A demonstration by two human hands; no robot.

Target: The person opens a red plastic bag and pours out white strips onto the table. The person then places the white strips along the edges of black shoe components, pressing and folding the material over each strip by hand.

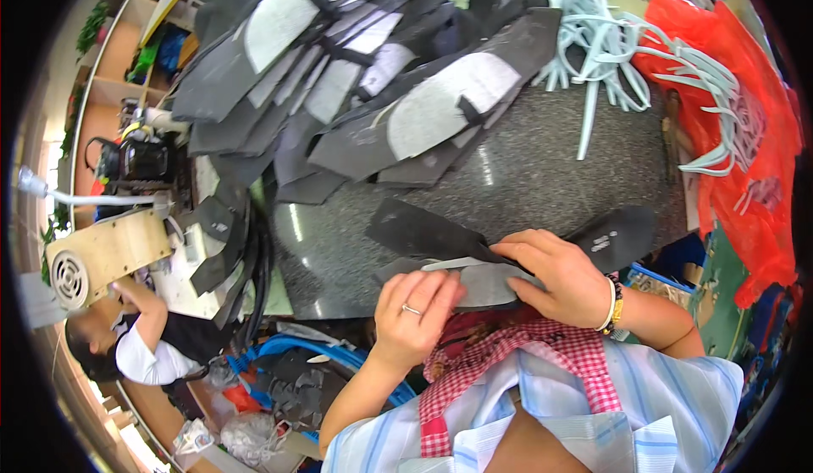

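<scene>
Near the front edge of the dark speckled tabletop, both hands work on a black sheet piece that has a grey panel on its near side. My left hand, with a ring on one finger, has its fingers curled at the panel's left end. A pale strip runs along the fold beside those fingertips. My right hand pinches the piece from the right, thumb on the panel and fingers on the black part. Farther right, a rounded black end with small pale print shows past that hand.
Stacks of black pieces with white patches cover the far left. Pale blue strips lie tangled at the back right, beside a red plastic bag. Leftward are a sewing machine, another person and a blue-rimmed bin.
</scene>
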